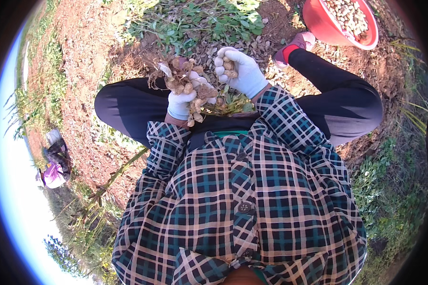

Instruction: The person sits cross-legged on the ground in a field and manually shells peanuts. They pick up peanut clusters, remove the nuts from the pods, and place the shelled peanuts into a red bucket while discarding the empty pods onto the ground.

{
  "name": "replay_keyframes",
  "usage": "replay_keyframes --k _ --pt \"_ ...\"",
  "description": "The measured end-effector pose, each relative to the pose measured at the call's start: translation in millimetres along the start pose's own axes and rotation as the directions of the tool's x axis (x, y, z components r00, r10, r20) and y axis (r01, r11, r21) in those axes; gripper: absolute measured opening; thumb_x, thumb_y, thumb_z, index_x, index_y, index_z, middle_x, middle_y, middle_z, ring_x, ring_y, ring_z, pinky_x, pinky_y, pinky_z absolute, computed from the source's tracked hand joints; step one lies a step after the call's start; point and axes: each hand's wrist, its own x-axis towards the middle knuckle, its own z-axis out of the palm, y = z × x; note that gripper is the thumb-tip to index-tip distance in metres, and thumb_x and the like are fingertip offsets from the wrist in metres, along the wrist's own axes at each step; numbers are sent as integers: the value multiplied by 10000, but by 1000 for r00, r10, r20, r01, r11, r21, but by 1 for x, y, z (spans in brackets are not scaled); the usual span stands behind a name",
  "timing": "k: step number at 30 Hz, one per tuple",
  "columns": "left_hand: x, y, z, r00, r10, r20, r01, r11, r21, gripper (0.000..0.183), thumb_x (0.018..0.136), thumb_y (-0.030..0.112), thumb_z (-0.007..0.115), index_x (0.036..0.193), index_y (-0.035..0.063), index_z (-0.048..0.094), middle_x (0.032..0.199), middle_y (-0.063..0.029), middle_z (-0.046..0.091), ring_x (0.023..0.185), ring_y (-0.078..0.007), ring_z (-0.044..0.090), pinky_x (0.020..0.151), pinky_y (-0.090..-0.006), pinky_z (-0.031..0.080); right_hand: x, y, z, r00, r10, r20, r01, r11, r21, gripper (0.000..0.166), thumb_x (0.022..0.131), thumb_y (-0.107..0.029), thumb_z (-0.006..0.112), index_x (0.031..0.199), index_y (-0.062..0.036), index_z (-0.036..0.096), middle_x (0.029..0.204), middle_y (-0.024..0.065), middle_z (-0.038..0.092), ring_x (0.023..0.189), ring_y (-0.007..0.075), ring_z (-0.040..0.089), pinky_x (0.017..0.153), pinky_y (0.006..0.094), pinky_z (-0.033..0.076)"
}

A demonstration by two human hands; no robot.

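My left hand, in a white glove, grips a peanut plant by its base. The dry roots and a cluster of peanut pods spread above and around the fingers, and a few pods hang down by the wrist. To the right, apart from the plant, my right hand wears a white glove too. Its fingers curl around several loose peanut pods, which show in the palm. The plant's leafy stems lie across my lap between the two wrists.
A red plastic basin holding peanuts stands beyond my shoe at the upper right. Pulled green plants lie on the soil ahead. Another person is on the field far to the left. A thick stalk slants near my left elbow.
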Motion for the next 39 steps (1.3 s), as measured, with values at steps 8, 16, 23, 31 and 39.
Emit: replay_keyframes --k 8,16,23,31,39 --pt "-1 2 14 989 -92 -118 106 987 121 520 702 14 688 1179 -3 480 1069 -174 582 954 -344 611 787 -487 544 0 -4 4 957 254 143 -188 913 -363 343 872 -125 496 1176 32 512 652 49 553 481 121 499 426 227 386" --pt "7 0 39 922 -78 -379 244 877 413 491 712 -13 679 1173 8 511 1062 -78 603 1000 -233 594 839 -400 534 -2 -6 6 971 205 126 -174 960 -219 178 917 -175 512 1003 -24 552 651 34 554 479 104 512 418 215 428" --pt "23 -4 52 878 129 -461 73 915 396 428 736 67 612 1147 -13 524 1000 -126 624 906 -252 636 805 -383 533 3 -6 3 996 73 55 -48 925 -377 204 898 -147 527 1054 -19 557 671 52 553 499 133 536 419 246 434" --pt "13 -4 23 882 79 -465 129 908 400 359 789 251 566 1031 -12 528 1018 -182 599 897 -307 593 829 -421 483 0 15 7 997 -56 -47 21 838 -545 126 873 -145 558 944 -51 600 640 51 564 456 151 526 405 268 402" --pt "29 1 19 926 87 -368 42 944 327 176 827 68 586 990 58 520 903 -63 565 883 -218 612 718 -400 566 1 -10 23 919 -57 -390 122 982 145 148 891 -193 534 780 -95 530 625 15 530 457 123 490 402 251 385"
